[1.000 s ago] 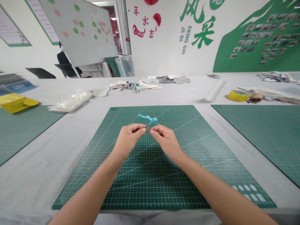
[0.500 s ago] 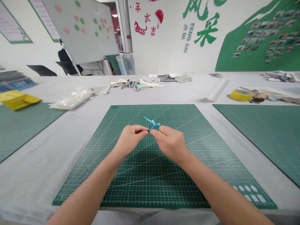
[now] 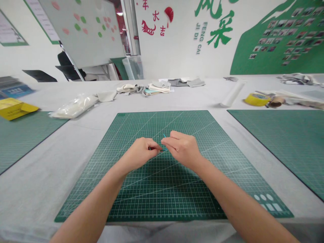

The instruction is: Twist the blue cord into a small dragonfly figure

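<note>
Head view: at the centre of the frame both hands meet low over the green mat (image 3: 162, 199). The left hand (image 3: 140, 154) and right hand (image 3: 184, 148) are each closed in a fingertip pinch on a thin blue strip (image 3: 164, 136), nearly hidden between them; only a tip pokes up by the right forefinger. So small a piece likely calls for this tight two-sided hold, close to the mat. A bag (image 3: 73, 107) at upper left and tape (image 3: 257, 99) at upper right lie well apart on the counter (image 3: 37, 175)
</note>
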Demonstrator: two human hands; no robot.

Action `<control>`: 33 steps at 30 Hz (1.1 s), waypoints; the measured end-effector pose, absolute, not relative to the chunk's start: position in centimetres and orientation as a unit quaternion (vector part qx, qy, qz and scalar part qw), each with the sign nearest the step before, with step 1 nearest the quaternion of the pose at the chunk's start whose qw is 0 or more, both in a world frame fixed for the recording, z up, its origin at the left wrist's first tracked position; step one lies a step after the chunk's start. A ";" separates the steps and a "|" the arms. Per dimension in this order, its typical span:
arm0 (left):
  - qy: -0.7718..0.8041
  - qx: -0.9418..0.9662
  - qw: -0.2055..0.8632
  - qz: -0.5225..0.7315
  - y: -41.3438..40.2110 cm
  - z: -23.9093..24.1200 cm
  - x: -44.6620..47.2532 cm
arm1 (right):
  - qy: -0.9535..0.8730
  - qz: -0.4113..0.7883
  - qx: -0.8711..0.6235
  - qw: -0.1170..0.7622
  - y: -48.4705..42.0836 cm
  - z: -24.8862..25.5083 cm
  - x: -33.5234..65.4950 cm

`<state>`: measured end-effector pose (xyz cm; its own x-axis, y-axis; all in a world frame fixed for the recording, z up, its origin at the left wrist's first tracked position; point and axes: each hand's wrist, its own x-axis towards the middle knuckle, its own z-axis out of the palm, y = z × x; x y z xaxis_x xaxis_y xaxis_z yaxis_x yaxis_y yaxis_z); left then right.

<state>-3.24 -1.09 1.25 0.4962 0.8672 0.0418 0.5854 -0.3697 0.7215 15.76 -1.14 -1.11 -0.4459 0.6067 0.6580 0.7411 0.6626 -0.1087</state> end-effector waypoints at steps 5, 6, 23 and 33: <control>0.450 0.820 0.297 0.191 -1.4 1.7 -3.1 | -0.853 -0.054 -0.408 0.320 -1.1 -1.2 15.9; 0.448 0.826 0.287 0.186 -1.4 1.7 -3.1 | -0.855 -0.043 -0.410 0.315 -1.1 -1.1 16.0; 0.281 0.883 0.348 0.143 -2.0 2.6 -3.2 | -0.665 0.568 -0.425 0.233 1.5 -0.7 17.6; 0.355 0.781 0.422 0.292 -1.8 2.7 -3.4 | -0.474 0.740 -0.410 0.243 2.3 -2.6 17.3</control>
